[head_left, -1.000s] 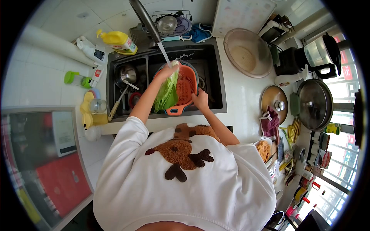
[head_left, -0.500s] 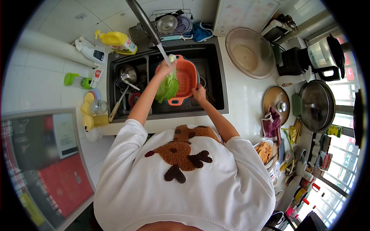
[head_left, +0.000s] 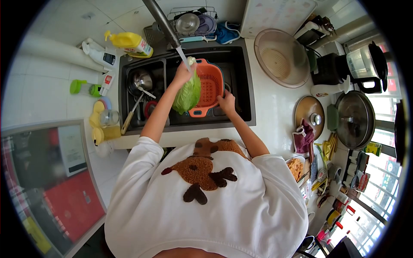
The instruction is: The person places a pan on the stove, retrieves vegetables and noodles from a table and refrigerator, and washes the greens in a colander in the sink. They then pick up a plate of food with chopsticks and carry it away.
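Note:
My left hand (head_left: pixel 183 75) is closed round the pale stem end of a head of lettuce (head_left: pixel 188 95), whose green leaves hang down toward me. Water runs from the grey faucet (head_left: pixel 164 26) onto the stem and hand. Beside and partly behind the lettuce is an orange colander (head_left: pixel 210 84) with a dark-blue-edged rim, held over the right basin of the black sink (head_left: pixel 246 81). Its right rim is gripped by my right hand (head_left: pixel 226 103); the fingertips are partly hidden behind the rim.
The left basin holds a metal pan (head_left: pixel 141 80) and a long-handled utensil (head_left: pixel 132 114). A yellow soap bottle (head_left: pixel 132 44) and a dish rack (head_left: pixel 193 25) stand behind the sink. On the right counter are a large translucent basin (head_left: pixel 279 60) and a pot lid (head_left: pixel 306 115).
The lettuce hangs slightly lower and its leaves have turned a little. The colander has shifted slightly, still in my right hand. The camera view has moved slightly.

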Demonstrator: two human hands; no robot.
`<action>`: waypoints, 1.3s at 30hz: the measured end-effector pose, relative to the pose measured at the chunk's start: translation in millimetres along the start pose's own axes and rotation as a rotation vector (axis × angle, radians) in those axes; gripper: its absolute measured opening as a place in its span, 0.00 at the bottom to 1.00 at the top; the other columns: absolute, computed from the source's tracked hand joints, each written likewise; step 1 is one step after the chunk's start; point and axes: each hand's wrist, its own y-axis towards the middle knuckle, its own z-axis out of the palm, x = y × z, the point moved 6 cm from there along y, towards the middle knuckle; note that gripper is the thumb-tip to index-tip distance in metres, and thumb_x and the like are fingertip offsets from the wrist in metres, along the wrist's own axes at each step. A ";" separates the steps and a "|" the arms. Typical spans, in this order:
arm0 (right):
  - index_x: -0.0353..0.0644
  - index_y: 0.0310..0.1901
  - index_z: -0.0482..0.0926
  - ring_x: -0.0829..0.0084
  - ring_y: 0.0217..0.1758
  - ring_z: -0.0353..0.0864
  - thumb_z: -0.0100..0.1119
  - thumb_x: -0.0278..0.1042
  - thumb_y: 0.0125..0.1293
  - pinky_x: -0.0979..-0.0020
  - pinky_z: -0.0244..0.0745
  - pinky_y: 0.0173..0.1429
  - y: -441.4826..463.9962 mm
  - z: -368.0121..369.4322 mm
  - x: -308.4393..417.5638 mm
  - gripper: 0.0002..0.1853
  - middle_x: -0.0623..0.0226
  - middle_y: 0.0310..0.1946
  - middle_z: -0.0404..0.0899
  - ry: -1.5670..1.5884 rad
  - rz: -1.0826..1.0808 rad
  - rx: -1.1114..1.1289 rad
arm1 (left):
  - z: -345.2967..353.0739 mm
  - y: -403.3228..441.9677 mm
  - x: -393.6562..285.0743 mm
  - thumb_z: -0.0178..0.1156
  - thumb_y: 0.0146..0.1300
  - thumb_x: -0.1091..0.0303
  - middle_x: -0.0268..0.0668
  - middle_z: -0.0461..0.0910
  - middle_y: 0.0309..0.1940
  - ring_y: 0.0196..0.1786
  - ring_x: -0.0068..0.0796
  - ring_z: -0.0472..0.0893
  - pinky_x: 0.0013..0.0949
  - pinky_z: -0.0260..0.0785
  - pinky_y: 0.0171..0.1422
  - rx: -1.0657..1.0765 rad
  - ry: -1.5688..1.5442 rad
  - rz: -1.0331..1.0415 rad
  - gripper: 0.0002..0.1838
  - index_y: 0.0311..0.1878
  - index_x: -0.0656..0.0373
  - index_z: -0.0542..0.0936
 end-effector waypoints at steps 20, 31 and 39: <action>0.23 0.34 0.70 0.63 0.24 0.79 0.50 0.25 0.49 0.68 0.80 0.20 -39.2 -38.9 27.1 0.13 0.54 0.28 0.75 0.300 0.303 -0.054 | -49.9 -21.0 -53.0 0.54 0.56 0.61 0.39 0.74 0.40 0.42 0.27 0.72 0.29 0.62 0.47 -0.387 -0.481 0.202 0.18 0.46 0.63 0.68; 0.21 0.29 0.69 0.59 0.21 0.79 0.51 0.25 0.49 0.68 0.78 0.18 -36.9 -31.2 16.0 0.12 0.52 0.25 0.74 0.260 0.292 0.018 | -83.1 -66.0 -86.1 0.50 0.61 0.66 0.42 0.68 0.49 0.51 0.28 0.68 0.28 0.57 0.58 -0.657 -0.641 0.380 0.19 0.52 0.63 0.59; 0.20 0.21 0.69 0.58 0.19 0.78 0.52 0.27 0.49 0.68 0.77 0.17 -20.7 -36.2 31.2 0.13 0.52 0.19 0.74 0.209 0.339 0.097 | -43.5 -51.5 -49.5 0.50 0.61 0.69 0.40 0.69 0.48 0.48 0.26 0.71 0.28 0.61 0.54 -0.579 -0.557 0.201 0.17 0.51 0.63 0.61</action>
